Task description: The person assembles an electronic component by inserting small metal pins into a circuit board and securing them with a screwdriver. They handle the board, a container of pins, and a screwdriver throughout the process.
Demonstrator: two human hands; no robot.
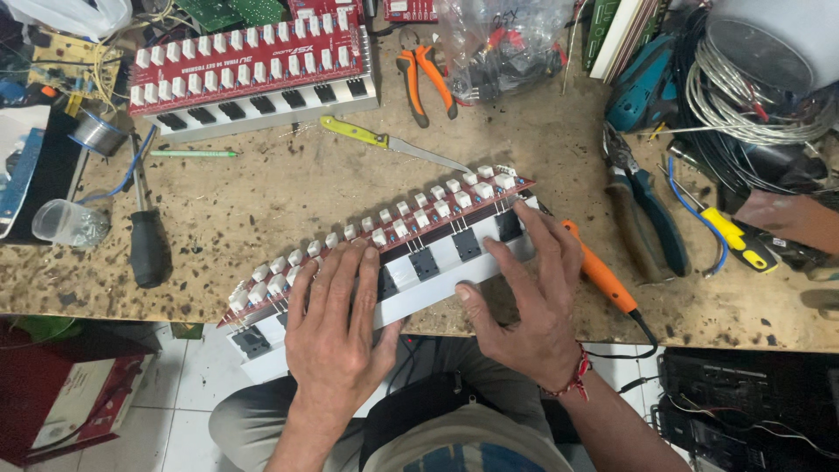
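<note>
The long red circuit board (pixel 384 232), studded with white blocks and bolted to a pale metal bar, lay slantwise across the front edge of the workbench (pixel 288 188), its near end jutting out over the floor. The left hand (pixel 336 328) was spread flat on the board's middle, fingers open and pressing down rather than closed round anything; the right hand (pixel 533 293) lay open too, fingertips on the black parts at the far end, thumb against the bar's lower edge. It looked stiff and fairly heavy because of that metal bar, but the small parts and thin legs on top seemed fragile, so the bar's edges would be the safer place to take hold. Just beside the right hand sat an orange-handled tool (pixel 601 275) with a black cord. Further back lay a yellow-handled knife (pixel 384 142), orange pliers (pixel 424 79) and a second red board (pixel 249 70) near the back left. A black screwdriver (pixel 147 240) rested towards the left edge.
</note>
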